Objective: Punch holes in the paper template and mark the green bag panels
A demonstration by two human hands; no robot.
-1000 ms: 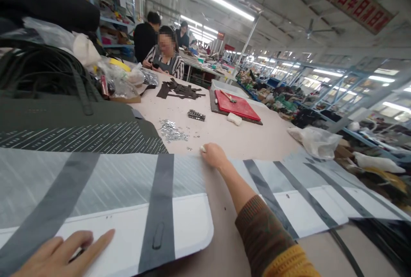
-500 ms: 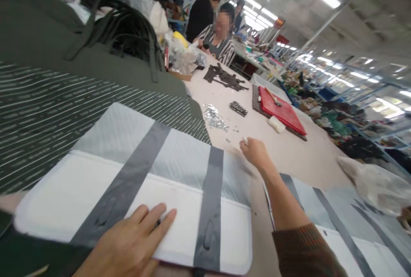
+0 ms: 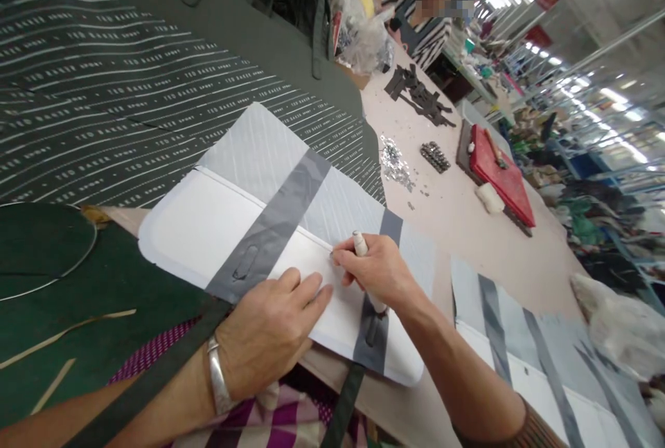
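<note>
A workroom with lit ceiling tubes is seen beyond the hands, and the pale tabletop (image 3: 441, 226) is strewn with small metal pieces (image 3: 395, 163) past the right hand. Farther out to its right, a red board (image 3: 501, 174) is topped by a hammer (image 3: 497, 151).

The bag panel (image 3: 202, 226) is placed beneath both hands. It is pressed by the left hand (image 3: 275, 330), laid palm down with fingers extended and only slightly parted. By the right hand (image 3: 377, 271) a white tube (image 3: 359, 244) is gripped, thumb and forefinger pinched together near the panel's seam; whether anything smaller is held at the tips cannot be told.

The panel is judged light, its white part fairly stiff, its grey sheet softer and slightly slippery; it is best taken by the rounded ends. Its long axis is slanted, from beyond the left hand's left side down to below the right hand, crossed by two dark bands.
</note>
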